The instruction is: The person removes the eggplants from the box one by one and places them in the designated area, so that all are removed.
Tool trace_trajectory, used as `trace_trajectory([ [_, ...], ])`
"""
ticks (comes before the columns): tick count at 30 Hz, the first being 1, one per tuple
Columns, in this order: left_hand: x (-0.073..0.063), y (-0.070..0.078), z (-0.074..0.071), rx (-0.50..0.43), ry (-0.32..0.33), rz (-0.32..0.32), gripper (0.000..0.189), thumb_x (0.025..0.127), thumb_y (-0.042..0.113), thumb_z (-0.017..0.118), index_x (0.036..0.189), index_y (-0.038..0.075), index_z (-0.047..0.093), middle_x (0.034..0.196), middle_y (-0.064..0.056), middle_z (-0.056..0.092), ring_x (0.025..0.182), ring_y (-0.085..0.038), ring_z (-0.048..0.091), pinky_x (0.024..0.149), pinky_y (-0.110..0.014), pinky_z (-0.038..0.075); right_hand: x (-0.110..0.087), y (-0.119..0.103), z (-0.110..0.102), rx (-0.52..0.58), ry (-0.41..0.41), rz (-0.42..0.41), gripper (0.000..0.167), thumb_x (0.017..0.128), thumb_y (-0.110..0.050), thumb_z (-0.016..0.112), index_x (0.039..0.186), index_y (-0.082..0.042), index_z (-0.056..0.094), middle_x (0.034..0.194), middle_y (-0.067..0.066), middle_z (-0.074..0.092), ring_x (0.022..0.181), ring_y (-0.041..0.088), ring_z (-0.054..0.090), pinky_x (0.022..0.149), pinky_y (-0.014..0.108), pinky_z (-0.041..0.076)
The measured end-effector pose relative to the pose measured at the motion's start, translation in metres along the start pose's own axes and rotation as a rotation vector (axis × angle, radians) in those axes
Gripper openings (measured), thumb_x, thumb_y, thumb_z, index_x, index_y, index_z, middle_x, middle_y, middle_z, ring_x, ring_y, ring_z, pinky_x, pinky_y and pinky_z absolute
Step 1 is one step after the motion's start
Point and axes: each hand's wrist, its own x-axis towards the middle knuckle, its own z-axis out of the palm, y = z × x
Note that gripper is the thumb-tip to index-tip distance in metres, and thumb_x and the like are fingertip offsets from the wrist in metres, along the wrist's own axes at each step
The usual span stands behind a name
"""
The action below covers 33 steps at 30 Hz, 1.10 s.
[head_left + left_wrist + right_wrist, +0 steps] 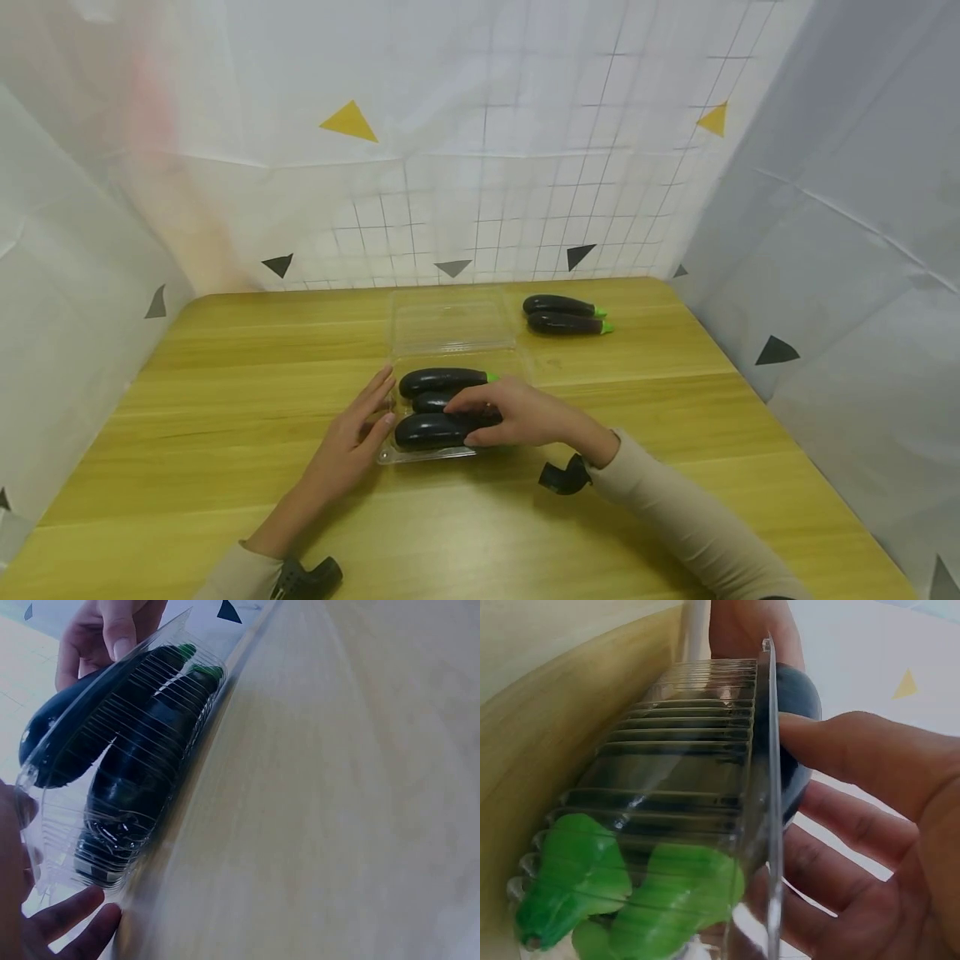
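Note:
A clear plastic clamshell box (427, 456) lies on the table with its lid (452, 325) folded back. Inside are three dark eggplants: a rear one (442, 382), a middle one (431, 403) partly covered, and a front one (429, 432). My right hand (519, 413) holds the front eggplant, thumb on the near side and fingers on the far side. In the right wrist view, green stem ends (679, 900) show through the ribbed wall. My left hand (348, 437) rests against the box's left side, fingers extended; in the left wrist view its fingertips (94, 930) are by the box end.
Two more eggplants (566, 323) lie side by side at the back right of the wooden table (225, 400). White sheeting (450, 167) rises behind and at both sides. Black wrist devices (564, 477) sit at both sleeves.

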Motion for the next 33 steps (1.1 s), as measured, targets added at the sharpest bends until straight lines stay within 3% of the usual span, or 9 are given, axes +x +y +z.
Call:
trace_trajectory([
  [13,0.001,0.002,0.0,-0.008,0.011,0.021,0.053,0.108,0.009,0.056,0.159,0.003,0.042,0.168,-0.008,0.031,0.128,-0.036,0.059,0.097,-0.045,0.055,-0.001,0.003,-0.003,0.028,0.076,-0.007,0.04,0.099,-0.017,0.075,0.137,-0.01,0.067,0.133,0.002,0.067,0.114,0.013,0.065,0.09,0.036,0.058],
  [22,0.001,0.001,-0.001,0.028,0.016,0.012,0.053,0.107,0.01,0.058,0.157,-0.001,0.042,0.167,-0.008,0.033,0.126,-0.03,0.061,0.099,-0.048,0.052,-0.003,0.005,-0.007,0.156,0.189,-0.008,0.039,0.096,-0.016,0.078,0.134,-0.009,0.07,0.129,0.002,0.07,0.114,0.015,0.066,0.088,0.036,0.059],
  [33,0.0,0.002,-0.001,0.023,0.006,0.006,0.053,0.107,0.011,0.058,0.157,-0.001,0.042,0.168,-0.007,0.032,0.127,-0.029,0.061,0.099,-0.047,0.053,-0.009,0.006,-0.016,0.146,0.231,-0.006,0.04,0.097,-0.022,0.078,0.136,-0.012,0.071,0.134,-0.001,0.068,0.114,0.013,0.066,0.09,0.034,0.058],
])
